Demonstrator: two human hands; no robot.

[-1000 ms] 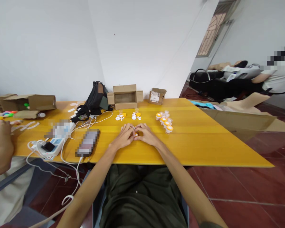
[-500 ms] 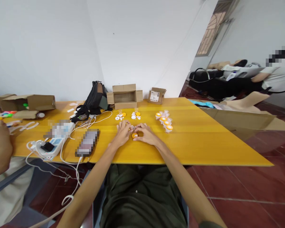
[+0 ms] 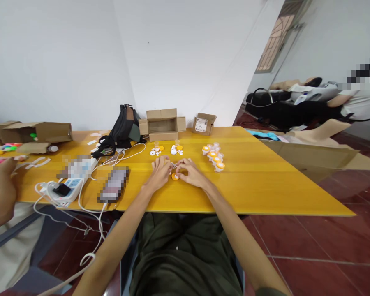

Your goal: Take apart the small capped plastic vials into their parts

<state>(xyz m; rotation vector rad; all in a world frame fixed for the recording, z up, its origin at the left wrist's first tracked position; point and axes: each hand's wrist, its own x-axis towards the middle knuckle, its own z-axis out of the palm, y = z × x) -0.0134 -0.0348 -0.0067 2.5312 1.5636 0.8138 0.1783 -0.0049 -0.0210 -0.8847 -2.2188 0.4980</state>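
Both my hands rest on the yellow table [image 3: 265, 181] near its middle. My left hand [image 3: 159, 174] lies with fingers bent, its fingertips at a small clear and white part [image 3: 173, 165]. My right hand [image 3: 189, 172] pinches at the same spot, just above a small orange cap [image 3: 174, 177] lying on the table between the hands. What the fingertips grip is too small to make out. Behind the hands lie white and orange small parts [image 3: 156, 151] and a cluster of orange-capped clear cups [image 3: 215, 157].
An open cardboard box [image 3: 162, 124], a smaller box [image 3: 204, 124] and a black bag [image 3: 122, 131] stand at the back. A phone [image 3: 114, 185], power strip [image 3: 64, 190] and white cables lie left. Another person's hand [image 3: 1, 181] works at the far left.
My hands drew slightly apart, uncovering the orange cap on the table; my right fingers then closed in again above it. The person at left lowered a hand onto the table.
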